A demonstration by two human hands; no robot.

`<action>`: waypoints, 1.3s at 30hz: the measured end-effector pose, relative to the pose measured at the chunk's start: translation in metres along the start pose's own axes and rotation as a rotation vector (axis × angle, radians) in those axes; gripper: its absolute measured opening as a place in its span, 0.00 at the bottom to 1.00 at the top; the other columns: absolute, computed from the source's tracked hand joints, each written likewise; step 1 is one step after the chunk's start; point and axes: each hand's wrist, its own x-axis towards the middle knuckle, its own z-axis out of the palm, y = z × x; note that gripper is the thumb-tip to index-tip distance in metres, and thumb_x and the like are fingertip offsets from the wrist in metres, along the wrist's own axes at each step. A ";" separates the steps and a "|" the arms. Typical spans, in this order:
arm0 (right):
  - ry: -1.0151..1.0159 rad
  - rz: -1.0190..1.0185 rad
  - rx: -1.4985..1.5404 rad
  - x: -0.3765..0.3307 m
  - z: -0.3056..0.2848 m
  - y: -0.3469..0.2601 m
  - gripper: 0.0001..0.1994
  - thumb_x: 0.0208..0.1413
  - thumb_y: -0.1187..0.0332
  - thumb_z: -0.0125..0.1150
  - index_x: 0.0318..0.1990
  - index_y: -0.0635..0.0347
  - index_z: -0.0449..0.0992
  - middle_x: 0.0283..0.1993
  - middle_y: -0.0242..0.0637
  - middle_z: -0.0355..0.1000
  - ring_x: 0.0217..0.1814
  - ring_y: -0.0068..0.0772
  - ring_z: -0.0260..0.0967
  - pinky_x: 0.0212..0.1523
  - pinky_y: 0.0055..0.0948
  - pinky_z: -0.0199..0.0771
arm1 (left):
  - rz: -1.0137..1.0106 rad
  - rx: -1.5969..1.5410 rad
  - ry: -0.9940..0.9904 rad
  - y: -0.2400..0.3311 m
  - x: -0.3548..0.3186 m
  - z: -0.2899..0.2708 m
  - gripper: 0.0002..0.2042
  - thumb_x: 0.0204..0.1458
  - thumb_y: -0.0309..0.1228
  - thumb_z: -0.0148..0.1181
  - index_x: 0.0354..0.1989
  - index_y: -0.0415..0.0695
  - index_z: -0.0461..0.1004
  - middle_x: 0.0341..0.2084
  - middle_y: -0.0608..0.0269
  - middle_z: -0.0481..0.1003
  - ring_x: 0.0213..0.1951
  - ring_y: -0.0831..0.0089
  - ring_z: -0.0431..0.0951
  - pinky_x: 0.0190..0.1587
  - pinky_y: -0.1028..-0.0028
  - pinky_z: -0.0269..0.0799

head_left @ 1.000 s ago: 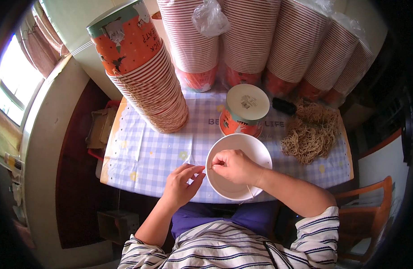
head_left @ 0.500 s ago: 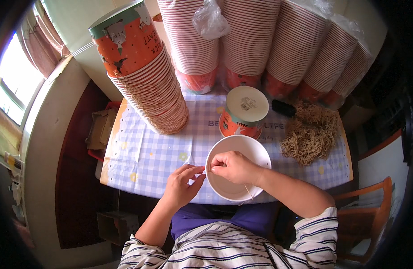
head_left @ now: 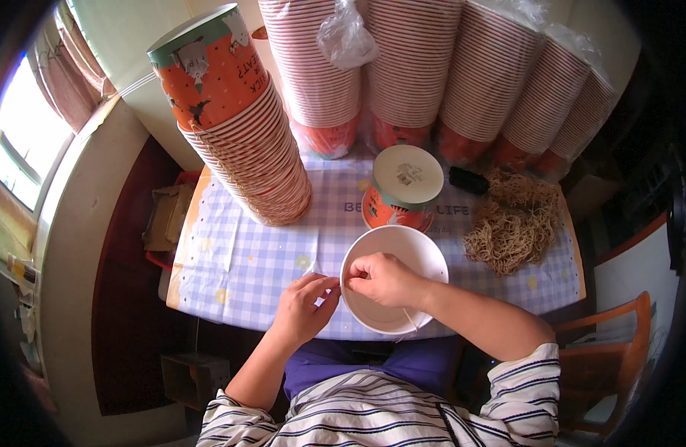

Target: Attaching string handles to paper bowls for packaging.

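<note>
A white-lined paper bucket (head_left: pixel 430 257) sits at the table's near edge with its mouth toward me. My right hand (head_left: pixel 384 279) reaches inside it, thumb and fingers pinched together against the left inner wall; what they hold is hidden. My left hand (head_left: pixel 305 304) is outside, its curled fingertips and thumb brought together at the left wall, opposite the right fingertips. Whether something is between them does not show. A thin tan string (head_left: pixel 411 319) emerges below my right wrist and hangs over the near rim. A small dark hole shows high on the bucket's right inner wall.
Behind stands an upturned orange-and-green bucket (head_left: pixel 399 208). A tall stack of buckets with strings (head_left: pixel 253 149) rises at the left. Several plastic-wrapped stacks (head_left: pixel 410 67) line the back. A tangle of tan strings (head_left: pixel 513 223) and a black object (head_left: pixel 469 180) lie right. A wooden chair (head_left: pixel 607 361) stands lower right.
The whole view has shifted very slightly. Both hands keep to the bucket's left wall, and the left thumb and fingertips have drawn a little closer together.
</note>
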 end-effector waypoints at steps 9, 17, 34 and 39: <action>-0.037 0.042 0.081 0.005 -0.002 0.008 0.08 0.51 0.70 0.57 0.35 0.65 0.76 0.30 0.39 0.76 0.33 0.27 0.73 0.35 0.28 0.71 | -0.054 0.010 -0.008 -0.005 0.001 0.003 0.04 0.44 0.19 0.58 0.30 0.37 0.75 0.24 0.58 0.75 0.27 0.70 0.76 0.30 0.75 0.72; -0.143 0.180 0.273 -0.006 -0.022 -0.009 0.17 0.54 0.73 0.54 0.51 0.65 0.64 0.31 0.30 0.70 0.30 0.14 0.64 0.28 0.17 0.65 | -0.301 -0.296 0.046 -0.039 -0.012 -0.001 0.04 0.48 0.23 0.58 0.29 0.36 0.74 0.24 0.65 0.75 0.26 0.80 0.72 0.31 0.80 0.69; 0.185 -0.350 -0.793 -0.066 0.009 -0.049 0.24 0.44 0.72 0.60 0.52 0.65 0.63 0.32 0.43 0.71 0.32 0.42 0.72 0.33 0.35 0.73 | -0.487 -0.916 -0.143 -0.042 -0.046 -0.010 0.05 0.53 0.25 0.55 0.31 0.36 0.73 0.29 0.64 0.75 0.33 0.78 0.72 0.39 0.77 0.68; 0.342 -0.344 -0.795 -0.080 0.015 -0.041 0.20 0.41 0.77 0.62 0.45 0.60 0.67 0.33 0.41 0.70 0.33 0.43 0.71 0.34 0.35 0.72 | -0.510 -1.042 -0.225 -0.043 -0.064 0.007 0.06 0.55 0.29 0.56 0.33 0.37 0.73 0.31 0.64 0.75 0.34 0.78 0.72 0.39 0.78 0.69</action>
